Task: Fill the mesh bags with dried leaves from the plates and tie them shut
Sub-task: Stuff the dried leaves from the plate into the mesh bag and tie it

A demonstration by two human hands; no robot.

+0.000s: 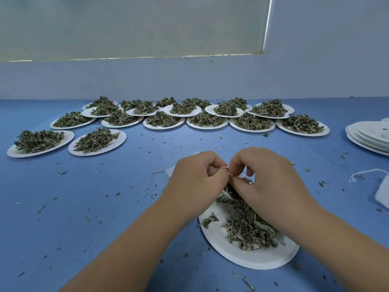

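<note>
The left hand [195, 178] and right hand [271, 178] curl their fingers to pinch a thin pale string [225, 167] above the blue counter [105, 207], hiding all but a corner of the white mesh bag [169, 172]. One white paper plate [252, 260] of dried green leaves [248, 230] lies beneath the right wrist. About eighteen heaped plates [163, 121] overlap behind, and an empty stack [366, 135] is cut off at right.

**Bag mostly hidden**

Left hand [195, 180] and right hand [269, 175] cover the mesh bag [169, 171], bar a white corner. The thread [225, 167] they pinch is too small to make out. The right edge cuts the stack of empty plates [367, 137].
</note>
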